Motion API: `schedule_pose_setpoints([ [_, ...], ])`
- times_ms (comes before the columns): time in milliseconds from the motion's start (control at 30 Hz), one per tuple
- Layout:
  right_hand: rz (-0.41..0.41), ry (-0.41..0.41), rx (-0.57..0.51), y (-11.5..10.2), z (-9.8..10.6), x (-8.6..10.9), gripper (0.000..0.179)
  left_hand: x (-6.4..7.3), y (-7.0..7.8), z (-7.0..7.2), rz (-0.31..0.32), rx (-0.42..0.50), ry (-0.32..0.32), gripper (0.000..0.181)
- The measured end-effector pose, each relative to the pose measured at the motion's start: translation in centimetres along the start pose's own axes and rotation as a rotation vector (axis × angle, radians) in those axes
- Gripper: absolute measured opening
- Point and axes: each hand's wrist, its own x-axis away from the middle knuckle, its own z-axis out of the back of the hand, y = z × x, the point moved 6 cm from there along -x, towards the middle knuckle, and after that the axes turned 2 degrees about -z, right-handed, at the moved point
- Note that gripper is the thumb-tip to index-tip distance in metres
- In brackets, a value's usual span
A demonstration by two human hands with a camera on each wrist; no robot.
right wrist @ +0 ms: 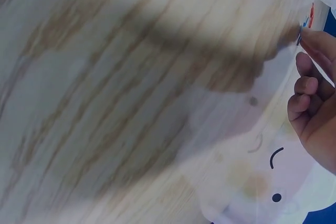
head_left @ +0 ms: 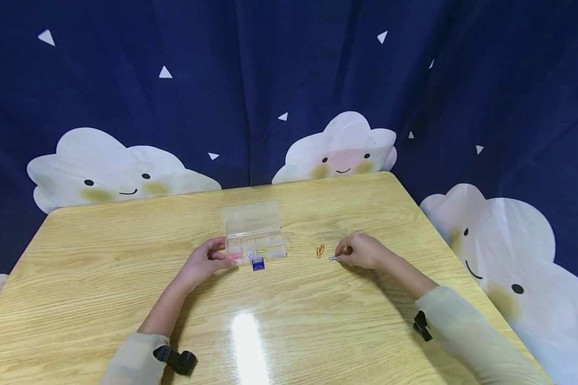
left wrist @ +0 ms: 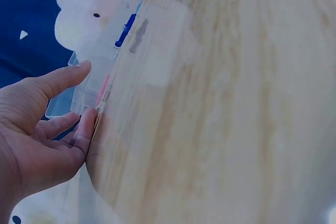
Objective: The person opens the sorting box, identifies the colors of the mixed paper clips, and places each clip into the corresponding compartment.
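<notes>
A clear plastic compartment box (head_left: 242, 245) lies on the table with its lid (head_left: 251, 218) folded back. My left hand (head_left: 207, 263) holds the box at its left end, with thumb and fingers on either side of the corner. Inside, separate compartments hold pink paper clips (head_left: 234, 256), white ones, yellow ones (head_left: 263, 250) and pale blue ones (head_left: 279, 255). To the right of the box, my right hand (head_left: 363, 251) pinches a blue paper clip (head_left: 332, 258) between thumb and forefinger, low at the tabletop. Two orange paper clips (head_left: 320, 251) lie just left of those fingertips.
A dark blue latch (head_left: 258, 264) sticks out from the box's front edge. The wooden table (head_left: 101, 278) runs back to a dark blue curtain (head_left: 250, 80) printed with clouds. Black wrist devices sit on both sleeves.
</notes>
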Motion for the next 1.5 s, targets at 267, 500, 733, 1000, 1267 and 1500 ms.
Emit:
schedule_pose_setpoints([
  [267,0.009,0.005,0.052,0.0,0.2,0.1,0.006,-0.1,-0.2,0.0,0.012,-0.002,-0.003,0.074],
  [500,0.034,0.017,0.11,-0.3,0.2,0.2,0.007,-0.1,-0.2,0.0,0.007,0.0,-0.006,0.073],
  [733,0.059,0.031,0.144,-0.7,0.3,0.0,0.011,-0.3,-0.3,0.0,0.002,-0.004,-0.004,0.074],
  [1000,0.057,0.032,0.136,-1.2,0.9,-0.6,0.011,-0.4,-0.4,0.0,-0.001,-0.005,0.005,0.074],
  [1267,0.06,0.039,0.136,-1.9,1.3,-1.0,0.011,-0.4,-0.6,-0.1,0.005,0.003,-0.003,0.077],
  [1500,0.082,0.044,0.156,-3.3,1.3,-1.7,0.012,-0.4,-0.6,0.0,0.001,-0.004,0.003,0.075],
])
